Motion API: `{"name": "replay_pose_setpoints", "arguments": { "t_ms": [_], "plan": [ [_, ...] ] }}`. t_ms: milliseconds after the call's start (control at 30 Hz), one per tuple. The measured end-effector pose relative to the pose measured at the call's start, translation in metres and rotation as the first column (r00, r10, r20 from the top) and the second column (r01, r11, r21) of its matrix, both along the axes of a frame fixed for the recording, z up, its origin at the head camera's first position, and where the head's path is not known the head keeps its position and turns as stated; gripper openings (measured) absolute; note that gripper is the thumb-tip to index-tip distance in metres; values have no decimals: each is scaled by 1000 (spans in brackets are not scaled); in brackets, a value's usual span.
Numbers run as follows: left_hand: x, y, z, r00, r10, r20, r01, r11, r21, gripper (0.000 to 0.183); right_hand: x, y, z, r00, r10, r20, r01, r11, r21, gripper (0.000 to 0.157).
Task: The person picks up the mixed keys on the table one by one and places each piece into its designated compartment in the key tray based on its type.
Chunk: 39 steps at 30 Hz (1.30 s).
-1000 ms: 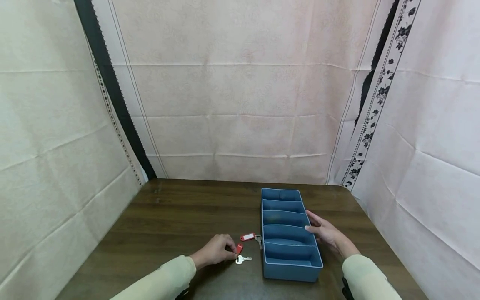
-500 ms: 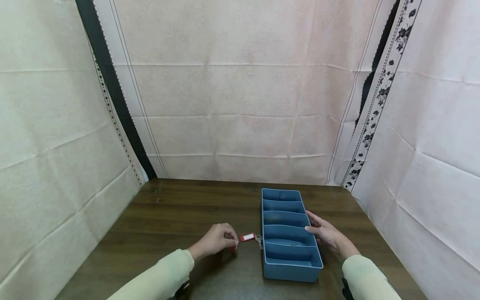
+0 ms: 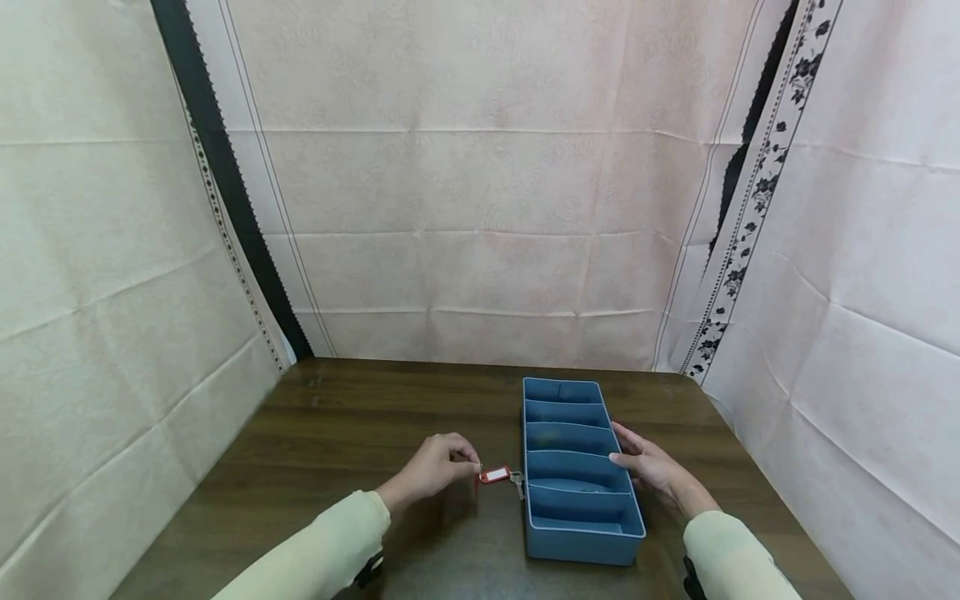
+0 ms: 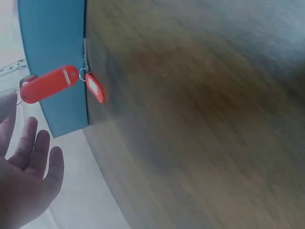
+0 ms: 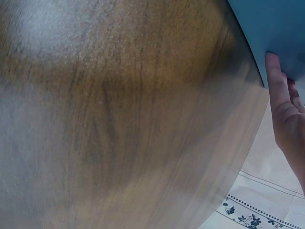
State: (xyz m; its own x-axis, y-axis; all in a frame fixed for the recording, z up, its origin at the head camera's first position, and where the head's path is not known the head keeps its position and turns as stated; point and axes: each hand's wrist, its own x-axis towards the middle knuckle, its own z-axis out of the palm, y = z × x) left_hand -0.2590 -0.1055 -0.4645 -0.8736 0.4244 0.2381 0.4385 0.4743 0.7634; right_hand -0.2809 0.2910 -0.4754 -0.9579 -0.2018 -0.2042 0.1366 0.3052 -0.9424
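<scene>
My left hand (image 3: 431, 468) pinches a key ring at thumb and index fingertips, above the table. A red key tag (image 4: 50, 85) hangs from it in the left wrist view, largely hidden in the head view. Just right of those fingertips, a second red key tag (image 3: 495, 475) with a white label lies on the table, its silver key (image 3: 518, 483) against a long blue divided box (image 3: 585, 546). My right hand (image 3: 660, 475) rests along the box's right side, fingers fairly straight, thumb at the rim. In the right wrist view one finger (image 5: 274, 71) lies flat on the blue wall.
Several compartments divide the box from front to back. The brown wooden table (image 3: 360, 425) spreads out on both sides of it. Pale cloth (image 3: 480, 183) hangs behind the table and at both sides.
My left hand has lifted the nearer red-tagged key off the table and moved slightly away from me. The right hand, the box and the other tag stay where they were.
</scene>
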Motion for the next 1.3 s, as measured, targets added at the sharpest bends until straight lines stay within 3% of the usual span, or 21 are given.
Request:
{"name": "replay_pose_setpoints", "arguments": {
  "t_ms": [133,267,667,967,1300],
  "plan": [
    [0,3,7,998,27,52,-28,1000,7,5,1,0,0,1000,-2,-2,2,1000,3,73],
    [0,9,12,998,40,50,-41,999,26,6,1,0,0,1000,11,-5,-11,1000,12,73],
    [7,39,34,994,8,107,-24,989,149,6,1,-1,0,1000,20,-5,-20,1000,4,73],
    [14,66,46,993,-75,95,55,978,200,4,0,-1,1,1000,20,0,-20,1000,0,73],
    [23,95,46,978,-166,124,140,971,194,6,-1,1,-2,1000,9,9,-9,1000,8,73]
  ]
}}
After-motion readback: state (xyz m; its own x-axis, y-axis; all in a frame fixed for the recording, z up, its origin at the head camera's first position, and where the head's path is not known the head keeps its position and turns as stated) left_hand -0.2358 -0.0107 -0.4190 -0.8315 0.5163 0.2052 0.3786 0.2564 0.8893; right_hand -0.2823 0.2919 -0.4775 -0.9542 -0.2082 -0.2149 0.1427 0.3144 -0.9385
